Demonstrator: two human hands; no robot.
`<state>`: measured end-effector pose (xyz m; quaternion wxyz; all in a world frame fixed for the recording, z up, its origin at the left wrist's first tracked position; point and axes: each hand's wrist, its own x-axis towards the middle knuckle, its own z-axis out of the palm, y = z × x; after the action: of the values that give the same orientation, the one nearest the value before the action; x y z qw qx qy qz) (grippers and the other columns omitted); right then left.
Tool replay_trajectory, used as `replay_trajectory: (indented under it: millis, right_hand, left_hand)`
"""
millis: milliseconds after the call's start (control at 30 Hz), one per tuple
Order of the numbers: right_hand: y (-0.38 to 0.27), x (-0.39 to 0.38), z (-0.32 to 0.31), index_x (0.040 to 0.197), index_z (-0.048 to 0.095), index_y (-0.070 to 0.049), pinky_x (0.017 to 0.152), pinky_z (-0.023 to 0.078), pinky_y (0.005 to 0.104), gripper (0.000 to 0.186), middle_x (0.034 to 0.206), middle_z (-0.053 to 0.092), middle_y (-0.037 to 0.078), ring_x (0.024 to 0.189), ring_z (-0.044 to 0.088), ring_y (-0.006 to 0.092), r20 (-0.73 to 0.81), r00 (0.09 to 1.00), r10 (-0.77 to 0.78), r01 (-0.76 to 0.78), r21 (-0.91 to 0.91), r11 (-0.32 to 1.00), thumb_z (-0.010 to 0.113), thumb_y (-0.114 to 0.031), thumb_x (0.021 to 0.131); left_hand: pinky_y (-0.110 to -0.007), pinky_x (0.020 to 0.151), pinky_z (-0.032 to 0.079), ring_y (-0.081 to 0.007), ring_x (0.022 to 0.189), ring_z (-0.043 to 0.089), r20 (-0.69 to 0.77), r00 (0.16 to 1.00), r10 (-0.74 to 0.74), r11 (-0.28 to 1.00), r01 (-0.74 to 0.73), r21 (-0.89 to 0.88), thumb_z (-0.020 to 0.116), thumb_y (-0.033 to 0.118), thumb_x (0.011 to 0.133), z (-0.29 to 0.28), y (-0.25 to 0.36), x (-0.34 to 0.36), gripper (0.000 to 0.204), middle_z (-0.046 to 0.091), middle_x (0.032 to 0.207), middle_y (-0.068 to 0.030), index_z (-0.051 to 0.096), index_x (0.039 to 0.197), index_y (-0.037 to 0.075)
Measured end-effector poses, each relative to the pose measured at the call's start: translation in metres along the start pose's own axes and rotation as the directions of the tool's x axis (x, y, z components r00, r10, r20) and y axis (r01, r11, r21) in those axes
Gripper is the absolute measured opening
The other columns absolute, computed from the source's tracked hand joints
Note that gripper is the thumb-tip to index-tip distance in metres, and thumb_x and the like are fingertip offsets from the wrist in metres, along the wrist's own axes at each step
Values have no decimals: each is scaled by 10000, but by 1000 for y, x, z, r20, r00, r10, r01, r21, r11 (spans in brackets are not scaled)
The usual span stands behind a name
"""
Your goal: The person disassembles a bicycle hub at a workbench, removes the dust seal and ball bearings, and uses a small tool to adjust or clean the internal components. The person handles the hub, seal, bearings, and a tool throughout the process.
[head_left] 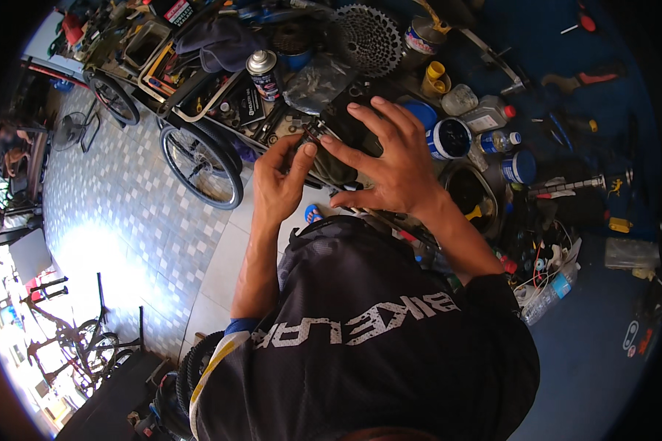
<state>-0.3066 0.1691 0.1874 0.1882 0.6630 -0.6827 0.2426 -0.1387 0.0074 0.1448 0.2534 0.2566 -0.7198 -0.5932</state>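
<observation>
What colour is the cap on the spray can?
The spray can has a silvery grey cap over a dark body; it shows best in the head view, just beyond the left hand.

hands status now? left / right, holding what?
Left hand: shut, fingertips pinching the small dark part.
Right hand: open, fingers spread, resting on the same part.

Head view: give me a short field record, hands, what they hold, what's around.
left hand: fingertips pinch the edge of a dark part
right hand: fingers spread, pressing on the dark part
grip state: both in contact, exact hold hidden
bench: blue top, cluttered
near hands: spray can, cassette sprocket, blue-lidded tub
floor side: bicycle wheel over tiles
</observation>
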Motion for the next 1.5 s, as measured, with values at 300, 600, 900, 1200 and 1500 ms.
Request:
replay_trajectory:
  millis: [300,600,900,1200,1500]
  right_hand:
    - [4,16,-5,1333,777,-335,1179,373,576,734,1567,506,117,1452,445,390,-16,999,32,-31,56,998,617,-879,867]
    - [15,-3,1,1387,744,-401,1175,371,578,746,1557,499,113,1451,440,394,12,999,53,-54,38,998,598,-904,856]
    - [18,-5,12,1451,691,-446,1194,365,584,785,1580,473,114,1465,431,405,43,999,27,-28,39,999,619,-910,822]
    - [21,-12,29,1466,698,-375,1199,356,586,828,1597,473,171,1459,438,426,91,996,27,-40,140,989,643,-896,825]
    - [-7,-24,49,1523,597,16,1215,296,381,1141,1652,454,119,1524,401,212,415,846,334,-358,907,-222,228,-921,985]
  left_hand:
    - [-279,683,490,-108,751,595,151,986,-64,969,98,-225,558,430,1152,3,-13,9,473,697,897,-51,715,1085,-11]
    - [-370,696,493,-157,867,576,280,945,-171,534,328,-779,491,463,1164,2,-17,9,477,699,1088,-85,649,1284,29]
    - [-297,631,401,-134,735,448,441,876,-193,352,481,-803,435,651,1113,6,0,10,579,452,812,20,570,999,100]
    - [-315,601,394,-156,757,456,546,832,98,132,533,-836,417,637,1121,8,-12,8,577,434,808,23,555,981,95]
    - [-330,775,520,-206,862,606,362,928,88,938,45,-344,587,381,1142,-11,-12,4,420,644,1036,-64,646,1294,-5]
